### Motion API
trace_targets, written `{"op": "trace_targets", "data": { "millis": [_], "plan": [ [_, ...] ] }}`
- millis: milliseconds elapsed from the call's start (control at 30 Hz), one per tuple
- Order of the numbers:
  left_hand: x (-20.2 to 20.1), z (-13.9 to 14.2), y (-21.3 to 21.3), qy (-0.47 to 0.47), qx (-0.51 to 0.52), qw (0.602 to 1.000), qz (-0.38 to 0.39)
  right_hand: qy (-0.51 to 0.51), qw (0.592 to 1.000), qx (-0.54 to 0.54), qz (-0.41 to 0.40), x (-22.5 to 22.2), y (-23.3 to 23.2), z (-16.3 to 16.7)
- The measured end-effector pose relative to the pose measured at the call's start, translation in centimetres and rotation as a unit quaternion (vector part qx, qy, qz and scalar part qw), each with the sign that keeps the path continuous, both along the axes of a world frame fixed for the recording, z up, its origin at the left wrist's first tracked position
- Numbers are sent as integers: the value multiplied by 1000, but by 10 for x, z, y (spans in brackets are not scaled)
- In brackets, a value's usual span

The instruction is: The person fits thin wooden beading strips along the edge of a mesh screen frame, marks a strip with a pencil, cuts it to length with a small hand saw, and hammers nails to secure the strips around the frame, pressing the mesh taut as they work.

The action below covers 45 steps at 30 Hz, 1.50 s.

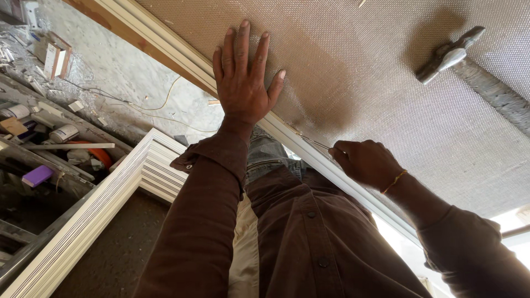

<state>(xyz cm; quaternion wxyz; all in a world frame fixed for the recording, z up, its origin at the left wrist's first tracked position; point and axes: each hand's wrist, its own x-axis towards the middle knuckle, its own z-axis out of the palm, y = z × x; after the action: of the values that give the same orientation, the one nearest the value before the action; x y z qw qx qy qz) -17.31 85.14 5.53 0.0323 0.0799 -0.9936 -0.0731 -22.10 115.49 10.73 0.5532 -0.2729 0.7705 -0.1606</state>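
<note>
On mesh panel (386, 99) | left hand (242, 77) flat, fingers spread | right hand (367, 163) fingers pinching thin tool (314, 143) at frame (309, 154) | risk: tool slips, tears mesh | hammer (450, 54) nr.

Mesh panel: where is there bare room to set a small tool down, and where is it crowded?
Bare mesh lies between the flat left hand and the hammer, and below the hammer toward the right hand. The pale frame edge by both hands is crowded; the bench at left is cluttered.
</note>
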Motion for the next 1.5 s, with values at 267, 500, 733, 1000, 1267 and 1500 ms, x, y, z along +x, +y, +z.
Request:
{"op": "trace_targets", "data": {
  "millis": [267,500,733,1000,1267,1500],
  "plan": [
    [2,-1,3,-2,-14,1000,-5,-17,996,83,-18,17,-16,6],
    [9,6,3,6,-12,1000,-9,-173,967,51,-178,38,-7,-8],
    [14,9,7,-6,-6,1000,2,-63,960,27,-272,81,-8,-3],
    [14,4,8,26,2,1000,3,-44,952,69,-295,88,-14,5],
    [18,-1,17,4,8,1000,4,127,987,-2,-98,65,4,2],
    [16,0,18,27,14,1000,3,-12,975,13,-221,69,3,-15]
  ]
}}
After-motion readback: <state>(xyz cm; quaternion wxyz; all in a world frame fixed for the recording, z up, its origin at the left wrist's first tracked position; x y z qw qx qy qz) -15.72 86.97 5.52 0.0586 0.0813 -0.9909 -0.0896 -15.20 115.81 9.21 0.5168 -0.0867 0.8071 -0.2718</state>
